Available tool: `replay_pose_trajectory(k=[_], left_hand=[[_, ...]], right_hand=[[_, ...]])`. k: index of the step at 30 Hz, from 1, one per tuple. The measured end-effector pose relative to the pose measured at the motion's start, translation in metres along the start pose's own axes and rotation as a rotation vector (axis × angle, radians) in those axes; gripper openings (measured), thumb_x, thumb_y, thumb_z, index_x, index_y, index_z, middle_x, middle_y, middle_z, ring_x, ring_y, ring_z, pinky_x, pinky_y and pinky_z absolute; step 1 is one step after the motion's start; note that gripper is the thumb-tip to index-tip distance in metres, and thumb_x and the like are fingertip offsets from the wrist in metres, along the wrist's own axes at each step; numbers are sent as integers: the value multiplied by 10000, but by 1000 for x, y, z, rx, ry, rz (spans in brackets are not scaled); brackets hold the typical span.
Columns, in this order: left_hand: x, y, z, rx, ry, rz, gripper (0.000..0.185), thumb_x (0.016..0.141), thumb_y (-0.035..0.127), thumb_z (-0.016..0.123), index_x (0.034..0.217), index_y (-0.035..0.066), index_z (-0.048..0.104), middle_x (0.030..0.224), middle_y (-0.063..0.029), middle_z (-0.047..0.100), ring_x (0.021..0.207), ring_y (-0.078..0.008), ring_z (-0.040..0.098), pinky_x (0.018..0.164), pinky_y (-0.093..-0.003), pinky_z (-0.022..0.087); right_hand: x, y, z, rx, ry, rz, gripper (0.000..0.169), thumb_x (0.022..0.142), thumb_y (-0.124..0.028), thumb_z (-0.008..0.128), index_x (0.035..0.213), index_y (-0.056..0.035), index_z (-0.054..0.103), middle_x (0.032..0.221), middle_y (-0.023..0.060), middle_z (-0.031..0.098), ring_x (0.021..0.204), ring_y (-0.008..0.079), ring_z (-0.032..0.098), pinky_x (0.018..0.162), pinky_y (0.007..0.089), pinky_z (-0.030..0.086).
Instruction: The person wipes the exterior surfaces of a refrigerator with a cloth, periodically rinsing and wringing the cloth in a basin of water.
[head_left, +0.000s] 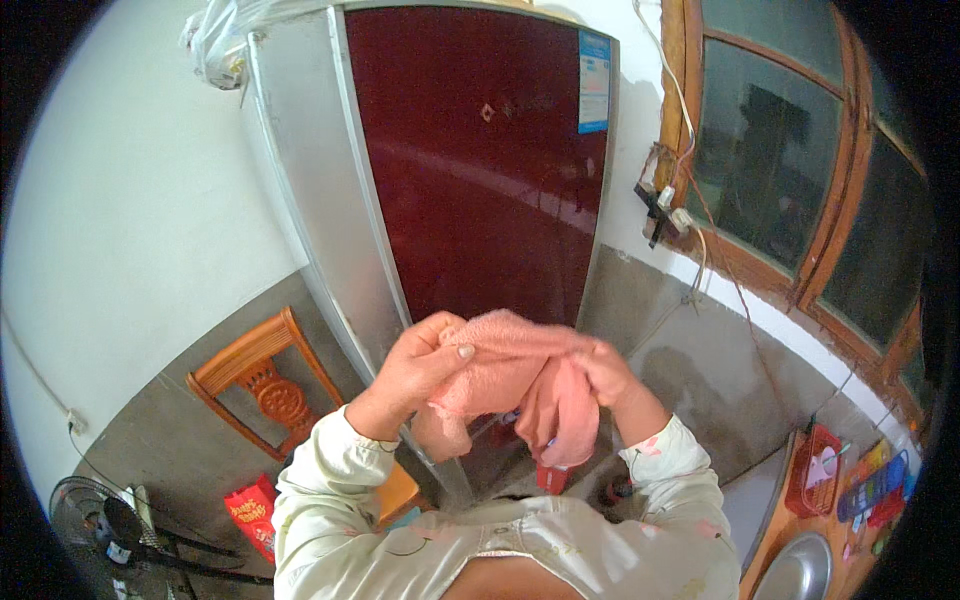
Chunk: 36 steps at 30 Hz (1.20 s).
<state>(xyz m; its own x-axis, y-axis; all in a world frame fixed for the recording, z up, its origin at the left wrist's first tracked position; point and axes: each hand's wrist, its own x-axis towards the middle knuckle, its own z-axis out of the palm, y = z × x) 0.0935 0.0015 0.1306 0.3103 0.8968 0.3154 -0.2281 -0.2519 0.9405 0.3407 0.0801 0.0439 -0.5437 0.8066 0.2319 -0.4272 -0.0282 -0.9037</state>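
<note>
A pink towel-like cloth (499, 367) is held up in front of my chest, bunched along its top and hanging in folds at both ends. My left hand (431, 364) grips its left side, the thumb lying over the fabric. At the other end, my right hand (611, 375) pinches the cloth, and some fingers are hidden behind it. Beyond the cloth stands a dark red panel (480, 172) in a pale metal frame, like a door or a refrigerator front; which one I cannot tell.
A carved wooden chair (281, 397) stands at left, near a red printed bag (253, 514) and a black fan (112, 521). At lower right, a wooden table (776, 517) bears a red plastic basket (814, 480) and a metal tray (799, 574). Cords and plugs (664, 206) hang beside the window.
</note>
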Motion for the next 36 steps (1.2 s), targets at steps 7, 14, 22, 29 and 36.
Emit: replay_pose_trajectory(k=[7, 14, 22, 29, 36], left_hand=[[72, 98, -10, 964, 474, 855, 338, 778, 62, 538, 1101, 20, 451, 980, -34, 483, 902, -111, 465, 784, -242, 397], [121, 150, 13, 1954, 859, 1345, 282, 701, 191, 588, 982, 176, 580, 1028, -41, 499, 1018, -232, 455, 836, -424, 309], [50, -42, -11, 2041, 307, 750, 370, 704, 200, 564, 1073, 172, 565, 1174, -56, 434, 1151, -245, 356, 853, -507, 282], [60, -8, 39, 1563, 464, 954, 396, 638, 32, 576, 1029, 58, 518, 1037, -111, 487, 963, -307, 459, 829, -384, 370], [86, 41, 23, 1540, 750, 931, 536, 660, -32, 537, 1179, 18, 413, 1188, -185, 384, 1104, -352, 374, 933, -382, 327]], right_hand=[[108, -133, 64, 65, 68, -674, 225, 761, 5, 497, 982, -33, 493, 933, 56, 534, 879, 151, 517, 796, 276, 426], [193, -186, 126, -932, 223, -1564, 399, 717, -168, 570, 1098, -76, 496, 1120, 177, 456, 1046, 320, 436, 898, 396, 333], [126, 13, 33, -1402, 266, -1124, 399, 792, -287, 481, 1126, -70, 480, 1116, 210, 444, 1043, 375, 415, 867, 458, 316], [159, -70, 87, -654, 67, -864, 391, 785, -296, 489, 1104, -70, 484, 1091, 179, 473, 999, 326, 451, 845, 411, 345], [214, -147, 136, -922, 184, -1486, 411, 770, -299, 475, 1115, -75, 489, 1182, 172, 419, 1064, 339, 388, 894, 443, 271]])
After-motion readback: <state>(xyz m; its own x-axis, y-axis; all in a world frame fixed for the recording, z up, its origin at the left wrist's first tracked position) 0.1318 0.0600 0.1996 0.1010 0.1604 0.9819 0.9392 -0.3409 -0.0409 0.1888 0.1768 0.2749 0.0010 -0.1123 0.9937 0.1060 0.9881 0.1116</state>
